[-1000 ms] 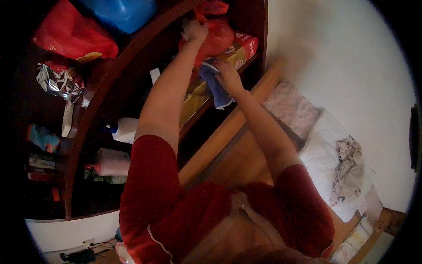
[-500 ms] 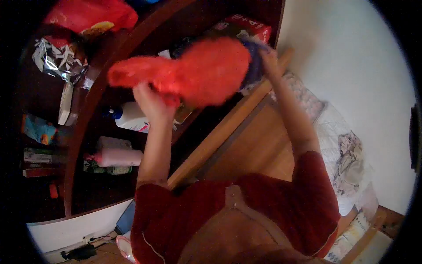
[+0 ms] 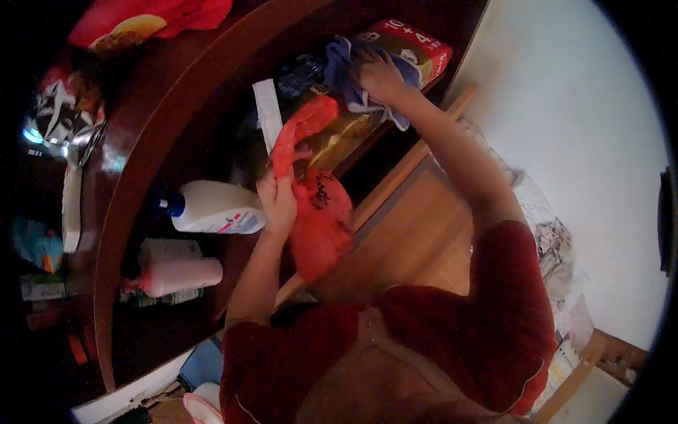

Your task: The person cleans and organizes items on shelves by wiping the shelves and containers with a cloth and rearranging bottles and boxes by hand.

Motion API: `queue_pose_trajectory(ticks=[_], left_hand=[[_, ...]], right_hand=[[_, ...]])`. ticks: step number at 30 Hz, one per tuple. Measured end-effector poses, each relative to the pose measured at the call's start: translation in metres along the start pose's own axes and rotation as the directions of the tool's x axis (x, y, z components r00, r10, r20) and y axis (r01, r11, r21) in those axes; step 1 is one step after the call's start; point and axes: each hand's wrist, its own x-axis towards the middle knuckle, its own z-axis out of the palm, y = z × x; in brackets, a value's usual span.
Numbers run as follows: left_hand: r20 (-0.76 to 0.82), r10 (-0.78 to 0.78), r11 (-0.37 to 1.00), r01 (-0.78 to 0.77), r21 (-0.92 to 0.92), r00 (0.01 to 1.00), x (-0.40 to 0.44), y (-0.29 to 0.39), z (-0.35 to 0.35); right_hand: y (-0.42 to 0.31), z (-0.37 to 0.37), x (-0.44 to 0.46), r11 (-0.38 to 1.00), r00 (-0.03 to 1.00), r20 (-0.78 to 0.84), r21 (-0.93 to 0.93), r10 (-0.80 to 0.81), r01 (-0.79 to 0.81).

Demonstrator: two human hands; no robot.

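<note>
My left fingers [image 3: 276, 191] are clamped tight around the twisted neck of a thin, bright red plastic bag [image 3: 325, 226] with dark writing on it. Its loose top sticks up past these fingers, and its fat round part hangs just to their right and closer to me. One second ago the bag was up by the box, and half a second ago it was a big red blur reaching over to my other hand. Now it has come down toward me, well apart from my right fingers.

My right fingers [image 3: 373, 69] lie a bit bent on a soft blue cloth [image 3: 342, 78] with a white edge. I cannot tell if they pinch it. The cloth used to droop over the front of the box; now it is bunched on top, right under these fingers. The long red and gold cardboard box [image 3: 434, 58] goes out beyond them to the right, and I can see more of it now.

A crumpled, dark, shiny bundle [image 3: 300, 76] sits near my right fingers, on their left. A flat white strip [image 3: 265, 106] is just beyond my left fingers. To the left of those is a white bottle with a blue top [image 3: 212, 205], and farther left and nearer me is a pink bottle [image 3: 183, 276].
</note>
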Motion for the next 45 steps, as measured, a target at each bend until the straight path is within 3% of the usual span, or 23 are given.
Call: queue_pose_trajectory(ticks=[1,2,5,7,9,11,13,15,19,21,22,25,27,29,31,33,35,36,38,40,42,44,45], left_hand=[[-0.078,0.219,0.971,-0.209,0.12,0.973,0.005,-0.022,0.007],[-0.072,0.224,0.969,-0.215,0.12,0.972,0.008,-0.02,0.009],[-0.184,0.088,0.969,-0.042,0.242,0.979,0.004,-0.027,0.009],[-0.198,0.107,0.981,-0.07,0.182,0.974,0.007,-0.026,0.012],[-0.213,0.123,0.988,-0.099,0.123,0.969,0.006,-0.022,0.013],[-0.211,0.009,0.995,0.012,0.098,0.978,0.006,-0.019,0.012],[-0.221,0.032,0.994,-0.007,0.111,0.975,0.005,-0.025,0.012],[-0.233,0.053,0.993,-0.026,0.117,0.971,0.004,-0.024,0.013],[-0.259,0.09,0.996,-0.081,0.043,0.962,0.005,-0.022,0.015],[-0.235,0.132,0.991,-0.121,0.062,0.963,0.005,-0.027,0.013],[-0.236,0.13,0.991,-0.121,0.055,0.963,0.007,-0.026,0.013],[-0.201,0.178,0.983,-0.165,0.08,0.963,0.006,-0.028,0.008],[-0.182,0.233,0.97,-0.215,0.113,0.955,0.006,-0.025,0.008],[-0.187,0.116,0.99,-0.098,0.103,0.976,0.005,-0.021,0.007],[-0.195,0.17,0.983,-0.153,0.102,0.966,0.005,-0.02,0.009],[-0.205,0.225,0.973,-0.207,0.106,0.953,0.006,-0.023,0.01],[-0.203,0.19,0.979,-0.17,0.112,0.961,0.006,-0.026,0.01],[-0.207,0.184,0.98,-0.163,0.116,0.961,0.005,-0.023,0.01],[-0.18,0.151,0.981,-0.125,0.148,0.972,0.005,-0.013,0.01],[-0.17,0.152,0.974,-0.118,0.194,0.974,0.002,-0.012,0.009],[-0.156,0.172,0.962,-0.131,0.24,0.973,0.006,-0.014,0.008],[-0.219,0.23,0.969,-0.203,0.139,0.948,0.005,-0.026,0.012],[-0.219,0.235,0.968,-0.208,0.14,0.947,0.005,-0.028,0.014]], right_hand=[[0.007,0.006,0.008,1.0,1.0,0.0,-0.004,0.006,-0.006],[0.015,0.014,0.018,0.998,0.998,0.027,-0.025,0.05,-0.05],[0.042,0.061,0.057,0.99,0.991,-0.014,-0.027,0.135,-0.135],[0.061,0.083,0.073,0.985,0.983,-0.065,-0.006,0.17,-0.171],[0.087,0.085,0.077,0.91,0.965,0.087,0.323,0.246,-0.261],[0.124,0.074,0.078,0.903,0.966,0.139,0.349,0.217,-0.253],[0.158,0.083,0.071,0.891,0.963,0.197,0.378,0.186,-0.25],[0.19,0.113,0.07,0.924,0.934,0.181,0.173,0.309,-0.34],[0.175,0.096,0.061,0.892,0.897,0.263,0.193,0.355,-0.41],[0.097,0.027,0.023,0.901,0.896,0.11,-0.112,0.43,-0.418],[0.076,0.01,0.009,0.898,0.892,0.115,-0.122,0.437,-0.424],[0.024,-0.021,-0.033,0.91,0.896,0.174,0.007,0.408,-0.415],[-0.004,-0.012,-0.062,0.894,0.906,-0.148,0.284,0.397,-0.345],[0.005,-0.016,-0.068,0.911,0.903,-0.179,0.215,0.39,-0.351],[0.029,-0.003,-0.063,0.932,0.891,-0.274,0.08,0.362,-0.354],[0.079,0.011,-0.041,0.888,0.878,-0.141,0.124,0.457,-0.442],[0.123,0.031,-0.025,0.853,0.843,-0.13,0.063,0.522,-0.518],[0.126,0.033,-0.02,0.855,0.846,-0.124,0.068,0.518,-0.514],[0.127,0.04,-0.016,0.77,0.746,-0.192,0.167,0.638,-0.616],[0.115,0.049,-0.029,0.796,0.775,-0.187,0.091,0.604,-0.598],[0.092,0.051,-0.048,0.813,0.824,-0.211,0.411,0.526,-0.414],[0.035,0.039,-0.074,0.759,0.684,-0.435,0.59,0.586,-0.276],[0.012,0.032,-0.092,0.651,0.695,-0.318,0.705,0.645,-0.281]])
